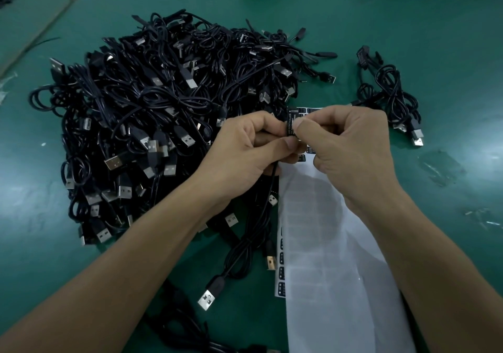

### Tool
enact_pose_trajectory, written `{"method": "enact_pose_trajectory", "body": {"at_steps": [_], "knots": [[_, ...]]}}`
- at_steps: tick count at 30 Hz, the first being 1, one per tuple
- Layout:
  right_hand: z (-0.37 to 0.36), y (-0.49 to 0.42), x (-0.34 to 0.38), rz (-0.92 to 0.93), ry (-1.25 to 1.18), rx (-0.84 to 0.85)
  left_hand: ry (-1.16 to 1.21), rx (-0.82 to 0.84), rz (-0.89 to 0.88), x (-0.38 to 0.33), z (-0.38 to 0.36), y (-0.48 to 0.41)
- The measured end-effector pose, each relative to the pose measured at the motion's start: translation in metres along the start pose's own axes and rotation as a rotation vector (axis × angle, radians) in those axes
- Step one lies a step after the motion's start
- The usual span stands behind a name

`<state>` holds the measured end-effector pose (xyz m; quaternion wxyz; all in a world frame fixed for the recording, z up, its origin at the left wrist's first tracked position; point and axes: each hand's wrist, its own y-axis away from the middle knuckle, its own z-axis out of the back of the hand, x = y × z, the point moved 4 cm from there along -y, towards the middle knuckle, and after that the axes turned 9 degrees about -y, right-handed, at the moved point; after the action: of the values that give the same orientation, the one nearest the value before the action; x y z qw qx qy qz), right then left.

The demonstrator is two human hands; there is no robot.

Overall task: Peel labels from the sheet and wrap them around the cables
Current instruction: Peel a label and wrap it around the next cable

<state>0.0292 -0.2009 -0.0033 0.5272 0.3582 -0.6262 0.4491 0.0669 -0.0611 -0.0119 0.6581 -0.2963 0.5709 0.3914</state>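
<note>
Green counter (408,39), seen from the head view. Both bare hands meet at centre frame, above the far end of the label sheet (326,244).

Left hand (245,151): grip closed, thumb and fingers pinched on a black cable (246,246). That cable hangs from under the hand toward the near edge, looped, its USB plug (209,297) lying flat on the counter.

Right hand (351,146): thumb and forefinger pressed together on a black label (290,124) with pale print, held upright just between the two hands. Whether the label already touches the cable cannot be told; fingers hide the join.

Label sheet: long white strip, mostly bare backing, running from under the hands to the near edge. A few black labels show along its left edge and at the far end by the knuckles.

Large heap of black cables (152,113) left of the hands. Small separate cluster of cables (392,94) to the right, well apart from the heap.
</note>
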Motion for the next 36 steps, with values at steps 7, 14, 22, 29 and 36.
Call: {"method": "enact_pose_trajectory", "body": {"at_steps": [7,14,22,29,36], "knots": [[-0.0003,0.0006,0.0017,0.008,0.008,0.0,-0.001,-0.002,0.005,-0.0006,-0.0005,0.0008],[-0.0004,0.0013,0.0028,0.006,0.0,-0.004,-0.012,-0.002,0.004,-0.0009,0.0,0.0009],[-0.0008,0.0026,0.003,0.033,0.05,-0.025,-0.02,-0.038,0.006,-0.0009,-0.0018,0.0017],[-0.0002,0.0036,0.0028,0.068,0.168,-0.069,-0.015,-0.076,0.002,-0.0002,-0.0028,0.0021],[0.0001,0.0051,0.0065,0.099,0.202,-0.08,-0.023,-0.105,-0.01,-0.0003,-0.0043,0.0022]]}}
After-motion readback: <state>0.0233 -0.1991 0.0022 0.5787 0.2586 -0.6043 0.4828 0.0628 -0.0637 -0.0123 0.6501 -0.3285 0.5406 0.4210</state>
